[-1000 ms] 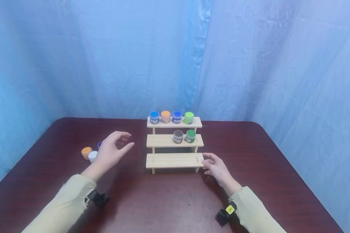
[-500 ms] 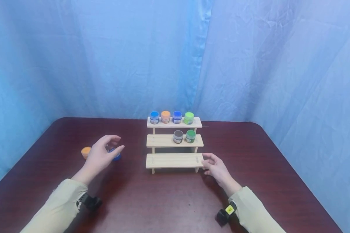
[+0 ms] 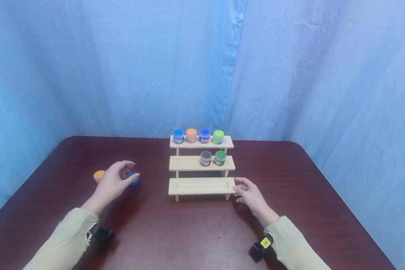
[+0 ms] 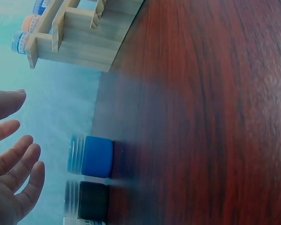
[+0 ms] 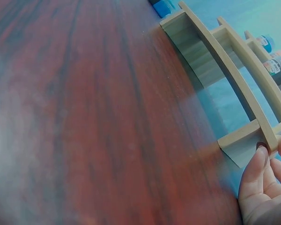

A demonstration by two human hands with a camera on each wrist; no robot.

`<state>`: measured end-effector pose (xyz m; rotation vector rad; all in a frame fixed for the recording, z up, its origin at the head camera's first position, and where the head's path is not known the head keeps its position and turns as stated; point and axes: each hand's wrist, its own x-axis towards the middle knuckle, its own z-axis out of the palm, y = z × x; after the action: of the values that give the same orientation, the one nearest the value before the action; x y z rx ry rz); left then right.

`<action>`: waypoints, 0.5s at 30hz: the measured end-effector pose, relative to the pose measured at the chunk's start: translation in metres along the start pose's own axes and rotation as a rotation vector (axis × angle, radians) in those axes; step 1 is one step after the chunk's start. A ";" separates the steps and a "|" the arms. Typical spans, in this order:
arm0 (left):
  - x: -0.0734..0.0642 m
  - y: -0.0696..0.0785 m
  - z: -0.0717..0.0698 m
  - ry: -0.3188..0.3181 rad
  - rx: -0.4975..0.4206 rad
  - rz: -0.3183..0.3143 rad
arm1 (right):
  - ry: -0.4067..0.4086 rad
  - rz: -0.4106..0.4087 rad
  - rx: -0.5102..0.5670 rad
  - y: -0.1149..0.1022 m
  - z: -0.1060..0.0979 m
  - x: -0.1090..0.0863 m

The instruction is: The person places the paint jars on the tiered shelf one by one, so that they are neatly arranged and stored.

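My left hand (image 3: 109, 183) hovers over the loose paint jars at the left, its fingers relaxed and apart. Just beyond its thumb a blue paint jar (image 3: 133, 180) stands on the table. The left wrist view shows that blue jar beside a black jar (image 4: 93, 201), both apart from the fingers. An orange jar (image 3: 98, 176) stands left of the hand, which covers part of the group. My right hand (image 3: 254, 196) pinches the right end of the lowest step of a three-step wooden stand (image 3: 197, 186); its thumb (image 5: 258, 164) presses near the step's edge.
On the top step stand several paint jars, among them a light green one (image 3: 218, 137). The middle step holds a grey-brown jar (image 3: 206, 159) and a dark green jar (image 3: 220, 158). Blue curtains (image 3: 121, 75) hang behind the dark red table (image 3: 175, 232).
My left hand has moved left and slightly down from beside the stand, uncovering the blue jar and hiding the white one. The right hand keeps its place at the stand.
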<state>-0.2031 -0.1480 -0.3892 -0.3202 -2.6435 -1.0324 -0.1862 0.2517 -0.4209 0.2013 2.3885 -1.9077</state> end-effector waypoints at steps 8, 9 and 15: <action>0.002 -0.004 0.000 -0.045 0.018 -0.043 | -0.003 -0.005 0.010 0.001 0.000 0.001; 0.002 -0.004 0.000 -0.050 0.020 -0.045 | -0.003 -0.005 0.014 0.001 0.000 0.001; 0.004 -0.009 0.002 -0.071 0.028 -0.042 | -0.004 -0.006 0.023 0.002 0.000 0.001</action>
<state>-0.2095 -0.1523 -0.3949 -0.3016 -2.7369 -1.0132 -0.1871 0.2521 -0.4226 0.1921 2.3687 -1.9369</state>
